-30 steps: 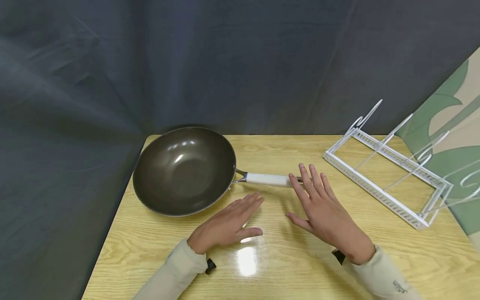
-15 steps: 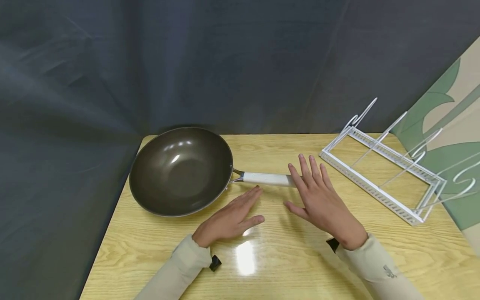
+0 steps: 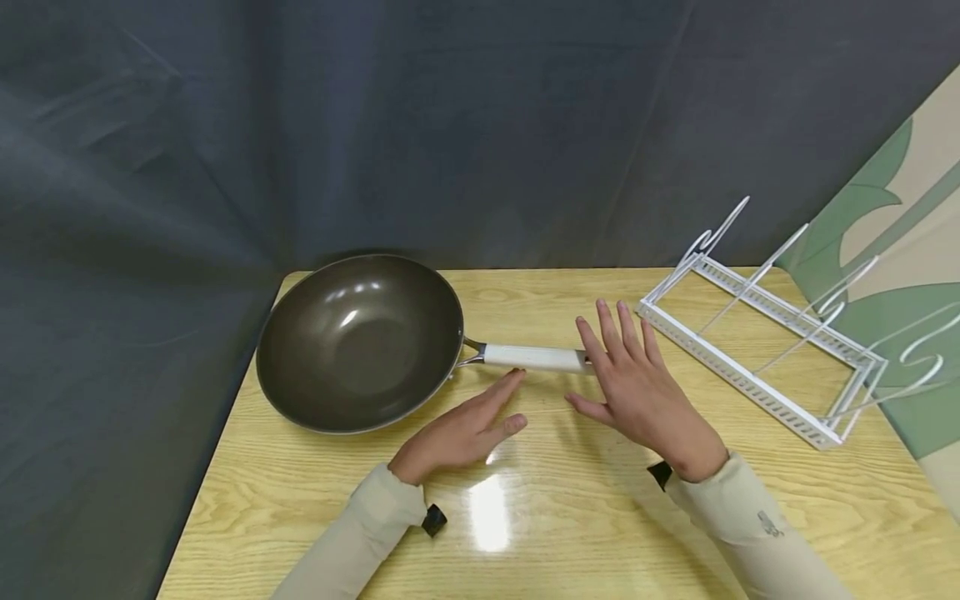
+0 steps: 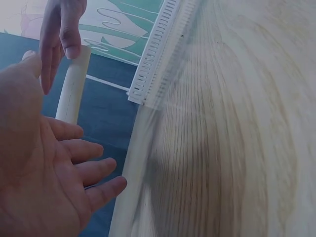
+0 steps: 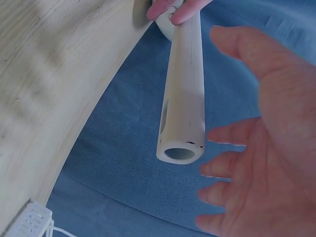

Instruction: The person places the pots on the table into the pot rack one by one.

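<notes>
A dark wok with a pale handle stands on the wooden table at the left, its handle pointing right. My left hand is held just in front of the handle, fingers straight and thumb apart. Over the far end of the handle is my right hand, fingers spread. In the right wrist view, the hollow handle end sits beside the right fingers, with a gap between them. The left wrist view shows the left palm facing the handle. Neither hand grips anything.
A white metal rack with upright wire dividers stands at the right of the table. Dark cloth hangs behind the table and along its left side. A green and beige patterned surface lies at the far right.
Both hands have moved slightly forward, the left fingertips coming closer to the handle. The whole scene has shifted a little left in the view. Wok and rack stay in place on the table.
</notes>
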A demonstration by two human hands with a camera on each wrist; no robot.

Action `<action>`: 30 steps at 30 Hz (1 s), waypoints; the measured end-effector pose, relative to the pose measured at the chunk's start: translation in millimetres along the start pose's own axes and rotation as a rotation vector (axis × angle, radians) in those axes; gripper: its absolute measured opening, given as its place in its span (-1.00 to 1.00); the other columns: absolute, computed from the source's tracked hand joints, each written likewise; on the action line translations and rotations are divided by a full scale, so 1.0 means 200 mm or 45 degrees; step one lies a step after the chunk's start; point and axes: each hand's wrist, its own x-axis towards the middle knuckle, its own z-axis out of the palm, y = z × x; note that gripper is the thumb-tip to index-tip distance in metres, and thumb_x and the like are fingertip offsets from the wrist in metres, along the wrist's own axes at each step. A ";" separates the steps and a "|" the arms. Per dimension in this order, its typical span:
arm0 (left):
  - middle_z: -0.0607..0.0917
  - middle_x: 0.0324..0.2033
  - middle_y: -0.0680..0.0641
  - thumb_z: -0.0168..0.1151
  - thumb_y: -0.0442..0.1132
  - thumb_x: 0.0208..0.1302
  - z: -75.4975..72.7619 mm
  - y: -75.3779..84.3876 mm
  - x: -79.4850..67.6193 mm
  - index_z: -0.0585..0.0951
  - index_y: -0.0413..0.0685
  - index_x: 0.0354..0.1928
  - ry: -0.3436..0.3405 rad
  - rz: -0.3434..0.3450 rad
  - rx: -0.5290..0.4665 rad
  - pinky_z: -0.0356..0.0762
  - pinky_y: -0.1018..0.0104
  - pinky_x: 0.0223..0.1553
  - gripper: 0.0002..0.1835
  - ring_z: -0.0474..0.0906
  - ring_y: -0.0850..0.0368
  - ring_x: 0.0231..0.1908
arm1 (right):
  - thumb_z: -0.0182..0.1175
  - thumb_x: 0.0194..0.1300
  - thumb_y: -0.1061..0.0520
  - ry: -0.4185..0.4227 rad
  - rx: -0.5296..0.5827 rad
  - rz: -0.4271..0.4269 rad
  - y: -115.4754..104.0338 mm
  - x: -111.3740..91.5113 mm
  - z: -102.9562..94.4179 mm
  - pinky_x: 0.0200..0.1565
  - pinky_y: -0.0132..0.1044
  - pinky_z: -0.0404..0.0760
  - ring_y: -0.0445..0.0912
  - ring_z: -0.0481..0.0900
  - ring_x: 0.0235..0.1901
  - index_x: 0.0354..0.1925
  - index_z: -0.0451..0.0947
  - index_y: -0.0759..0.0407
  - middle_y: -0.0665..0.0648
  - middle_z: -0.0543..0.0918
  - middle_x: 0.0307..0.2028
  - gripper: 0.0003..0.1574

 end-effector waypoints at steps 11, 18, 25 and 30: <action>-0.05 0.40 0.26 -0.33 0.30 0.37 0.01 -0.01 0.05 -0.11 0.31 0.46 -0.008 -0.164 -0.177 -0.02 0.13 0.32 -0.31 -0.12 0.29 0.36 | 0.24 0.09 -0.31 -0.066 0.033 0.085 0.01 0.04 0.01 0.29 0.18 -0.26 0.25 -0.35 0.37 0.40 0.02 0.31 0.46 -0.06 0.38 0.18; 0.04 0.38 0.25 -0.35 0.26 0.40 0.04 -0.03 0.08 -0.03 0.31 0.45 0.030 -0.187 -0.357 0.02 0.11 0.30 -0.37 -0.01 0.25 0.34 | 0.22 0.11 -0.32 -0.170 0.062 0.135 0.02 0.07 0.00 0.27 0.23 -0.21 0.31 -0.20 0.36 0.36 0.11 0.33 0.48 0.01 0.35 0.12; 0.18 0.37 -0.03 -0.32 0.23 0.41 0.08 -0.07 0.11 0.07 0.08 0.43 0.042 -0.173 -0.746 0.21 0.14 0.23 -0.34 0.19 0.05 0.30 | 0.18 0.11 -0.39 -0.326 0.169 0.160 0.04 0.12 0.01 0.22 0.31 -0.09 0.34 -0.01 0.32 0.32 0.23 0.27 0.41 0.08 0.35 0.06; 0.14 0.38 -0.10 -0.32 0.17 0.44 0.11 -0.09 0.13 0.08 -0.07 0.42 0.062 -0.100 -0.940 0.24 0.10 0.21 -0.34 0.16 -0.06 0.31 | 0.17 0.11 -0.40 -0.347 0.173 0.161 0.04 0.14 0.02 0.20 0.32 -0.02 0.32 0.09 0.29 0.29 0.30 0.26 0.40 0.15 0.33 0.02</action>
